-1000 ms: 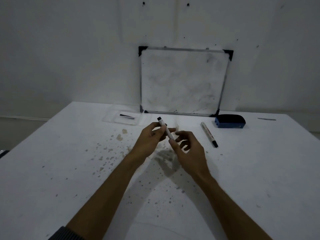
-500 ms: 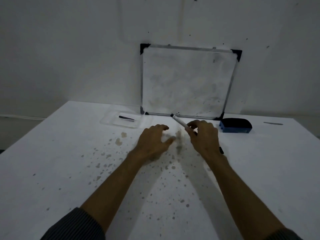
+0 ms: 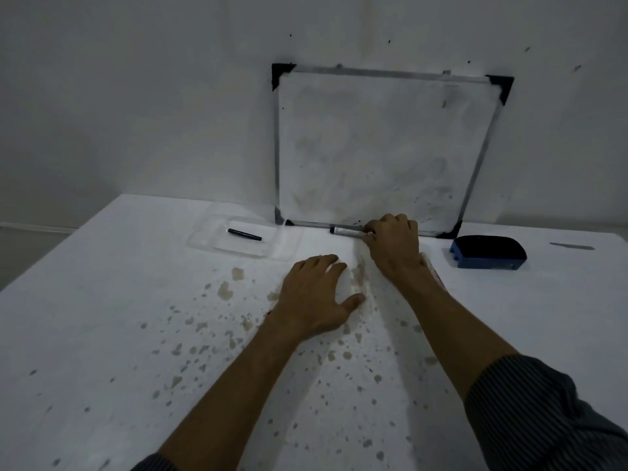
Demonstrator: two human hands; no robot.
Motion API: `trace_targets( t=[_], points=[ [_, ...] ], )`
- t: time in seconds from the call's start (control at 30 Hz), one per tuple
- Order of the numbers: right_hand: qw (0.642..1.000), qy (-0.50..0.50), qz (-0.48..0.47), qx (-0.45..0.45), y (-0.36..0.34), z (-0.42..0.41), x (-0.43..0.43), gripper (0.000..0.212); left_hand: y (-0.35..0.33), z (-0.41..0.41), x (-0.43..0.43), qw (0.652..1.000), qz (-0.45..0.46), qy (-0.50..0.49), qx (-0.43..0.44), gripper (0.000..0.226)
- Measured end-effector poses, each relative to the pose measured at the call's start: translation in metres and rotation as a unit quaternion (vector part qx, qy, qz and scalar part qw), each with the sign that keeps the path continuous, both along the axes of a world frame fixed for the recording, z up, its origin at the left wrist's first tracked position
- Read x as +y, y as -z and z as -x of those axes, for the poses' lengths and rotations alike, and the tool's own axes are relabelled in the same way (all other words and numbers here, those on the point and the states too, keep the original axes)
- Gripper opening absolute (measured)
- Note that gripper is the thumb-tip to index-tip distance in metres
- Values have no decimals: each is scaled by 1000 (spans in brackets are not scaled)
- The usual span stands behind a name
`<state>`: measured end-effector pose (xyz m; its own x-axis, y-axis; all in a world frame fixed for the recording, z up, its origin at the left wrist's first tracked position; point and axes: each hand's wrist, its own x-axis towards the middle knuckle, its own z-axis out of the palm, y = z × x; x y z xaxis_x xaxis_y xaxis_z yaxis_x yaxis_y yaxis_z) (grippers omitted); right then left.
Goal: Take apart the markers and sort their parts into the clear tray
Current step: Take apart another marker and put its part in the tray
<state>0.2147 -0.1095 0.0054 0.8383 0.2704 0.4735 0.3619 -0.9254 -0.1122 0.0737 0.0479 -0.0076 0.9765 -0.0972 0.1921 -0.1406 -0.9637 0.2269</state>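
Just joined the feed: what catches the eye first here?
The right hand grips a white marker with a black end at the foot of the smudged, black-cornered whiteboard. The left hand lies flat on the stained white table. A clear plastic tray, far left, holds one black part.

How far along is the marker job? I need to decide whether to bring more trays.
Early. Done: one black marker part lies in the clear tray. In hand: the right hand grips a white marker by the whiteboard; the left hand lies flat on the table. Left: that marker, plus a second marker mostly hidden under the right forearm.
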Motion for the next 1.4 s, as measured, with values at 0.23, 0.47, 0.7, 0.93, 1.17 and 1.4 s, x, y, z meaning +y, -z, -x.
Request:
trace_targets(
  t=[0.23, 0.47, 0.7, 0.93, 1.17, 1.4],
  points=[
    [999, 17, -28, 8, 0, 28, -5, 36, -4, 0, 0, 999, -45, 9, -8, 90],
    [992, -18, -113, 45, -7, 99, -46, 26, -21, 4, -17, 998, -35, 53, -1, 75],
    [984, 36, -176, 2, 6, 141, -95, 30, 0, 46, -57, 992, 34, 124, 16, 75],
    [971, 167, -171, 15, 15, 152, -105, 42, 10, 53, -58, 991, 67, 116, -9, 70],
    [949, 92, -289, 84, 10, 163, -106, 25, -3, 63, -53, 953, 297, 64, -7, 53],
    [880, -102, -428, 180, -20, 192, -88, 21, -25, 65, -33, 860, 508, 4, -50, 31]
  ],
)
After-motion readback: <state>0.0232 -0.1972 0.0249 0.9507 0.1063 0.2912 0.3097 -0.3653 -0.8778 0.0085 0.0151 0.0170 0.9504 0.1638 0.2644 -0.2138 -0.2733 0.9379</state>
